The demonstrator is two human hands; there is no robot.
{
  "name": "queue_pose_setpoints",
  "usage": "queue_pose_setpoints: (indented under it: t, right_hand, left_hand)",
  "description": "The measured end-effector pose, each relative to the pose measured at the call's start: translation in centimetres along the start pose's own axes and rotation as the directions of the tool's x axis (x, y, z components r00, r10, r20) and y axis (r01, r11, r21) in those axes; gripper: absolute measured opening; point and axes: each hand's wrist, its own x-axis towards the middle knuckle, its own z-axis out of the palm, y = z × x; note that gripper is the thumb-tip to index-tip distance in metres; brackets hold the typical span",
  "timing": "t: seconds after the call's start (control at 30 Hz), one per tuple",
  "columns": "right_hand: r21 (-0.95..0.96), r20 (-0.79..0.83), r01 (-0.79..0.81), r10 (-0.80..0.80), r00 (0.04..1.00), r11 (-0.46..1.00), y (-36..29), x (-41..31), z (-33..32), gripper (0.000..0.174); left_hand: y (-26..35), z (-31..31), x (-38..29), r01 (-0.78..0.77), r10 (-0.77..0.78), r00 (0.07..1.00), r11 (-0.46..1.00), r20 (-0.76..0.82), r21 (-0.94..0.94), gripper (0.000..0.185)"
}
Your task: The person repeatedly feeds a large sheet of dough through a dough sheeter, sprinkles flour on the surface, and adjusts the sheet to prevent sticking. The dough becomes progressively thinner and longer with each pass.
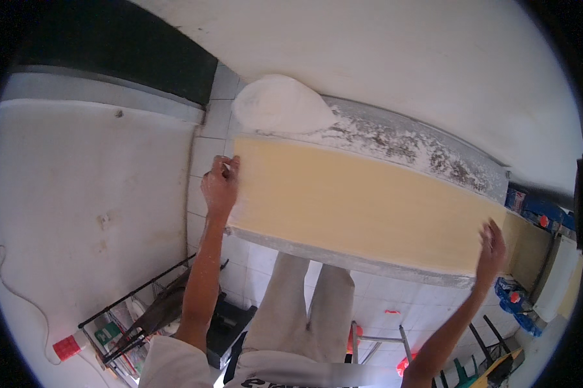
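A long, smooth, pale yellow sheet (359, 199), apparently dough, lies across a narrow grey table dusted with white powder. My left hand (220, 186) is at the sheet's left edge, near its far corner, with thumb and fingertips pinched on that edge. Over the right end of the sheet is my right hand (492, 247), its fingers bent and blurred; whether they grip the sheet cannot be told. Behind the sheet's left part sits a rounded white mass (281, 104), either a filled bag or a heap of powder. White powder lies scattered along the table's back strip (407, 145).
A white wall rises behind the table. At the lower left stands a black wire rack (141, 291) with assorted items. A metal-legged stool (378, 338) is at the lower middle. Blue packages (538, 208) and a white panel (557, 279) are at the right.
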Motion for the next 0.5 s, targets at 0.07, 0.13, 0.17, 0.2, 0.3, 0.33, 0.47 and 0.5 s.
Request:
queue_pose_setpoints:
  t: [0.07,0.13,0.17,0.2,0.3,0.33,0.47,0.5]
  right_hand:
    - [0.293,0.17,0.141,-0.197,0.966,0.946,-15.6,-2.3,7.3,0.038]
    - [0.328,0.228,0.502,-0.583,0.78,0.8,-27.6,-4.1,13.6,0.038]
    - [0.411,0.19,0.614,-0.722,0.666,0.674,-31.7,-3.9,17.0,0.028]
    - [0.386,0.127,0.713,-0.799,0.588,0.586,-35.6,-3.5,20.1,0.021]
    - [-0.12,0.369,0.876,-0.798,0.476,0.467,-41.2,1.7,28.8,0.016]
    - [-0.241,0.579,0.842,-0.624,0.524,0.483,-43.0,2.3,30.6,0.016]
    - [-0.247,0.402,0.71,-0.597,0.694,0.659,-42.0,2.4,36.6,0.013]
    - [-0.222,0.355,0.699,-0.612,0.707,0.68,-41.6,2.4,36.7,0.013]
  left_hand:
    - [-1.2,0.5,0.3,-0.051,0.05,0.999,0.995,-0.018,-0.084,0.027]
    - [-0.8,-0.1,0.0,0.049,-0.039,0.994,0.993,0.102,-0.103,0.024]
    - [-0.4,-0.1,-0.2,0.019,-0.01,0.997,0.991,0.07,-0.132,0.024]
    - [0.0,-0.2,-0.6,-0.012,0.019,0.999,0.987,0.04,-0.159,0.025]
    - [1.9,0.3,-2.5,-0.482,0.496,0.866,0.862,0.068,-0.159,0.042]
    - [2.6,0.3,-3.1,-0.565,0.598,0.782,0.799,0.174,-0.208,0.046]
    - [2.9,1.3,-2.6,-0.692,0.696,0.582,0.696,0.422,-0.193,0.069]
    - [2.5,1.0,-2.4,-0.688,0.666,0.575,0.708,0.475,-0.158,0.075]
